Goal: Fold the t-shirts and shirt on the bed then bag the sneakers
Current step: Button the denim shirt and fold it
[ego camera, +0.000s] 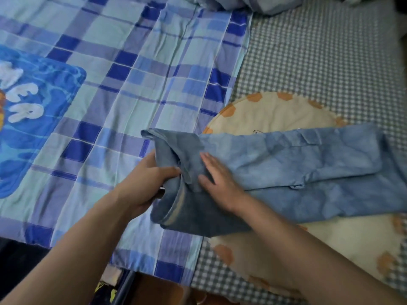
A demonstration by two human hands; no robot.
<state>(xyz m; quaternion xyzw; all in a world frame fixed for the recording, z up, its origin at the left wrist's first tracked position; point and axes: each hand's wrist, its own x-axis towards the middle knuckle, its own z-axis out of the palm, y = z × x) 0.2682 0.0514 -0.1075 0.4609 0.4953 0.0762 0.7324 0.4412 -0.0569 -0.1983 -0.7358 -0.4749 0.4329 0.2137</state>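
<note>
Item: hands and denim shirt, listed near to far.

1. Left hand (148, 179): enters from the lower left; fingers curled round the bunched collar end of the shirt, thumb on top, gripping cloth.

2. Right hand (217, 179): enters from the lower right; fingers straight and spread, palm down, pressing flat on the shirt just beside the left hand. It holds nothing.

3. Denim shirt (308, 170): blue, already narrowed into a long strip. Long axis runs left to right across the view. The collar end sits at the hands; the rest stretches away to the person's right, past the frame edge. Both hands are at the same end; the right hand is the nearer to the free length.

4. Round cream cushion (275, 113), orange-spotted rim: under the shirt's middle and far portion.

5. Blue plaid sheet (132, 73): under the collar end, on the bed. Grey checked sheet (330, 51) to the right.

6. Blue printed pillow (33, 119): far left, well apart.

Judgement: a crosswise fold likely comes next, bringing one end along the long axis to the other; the right arm is better placed to reach it. T-shirts and sneakers not in view.
</note>
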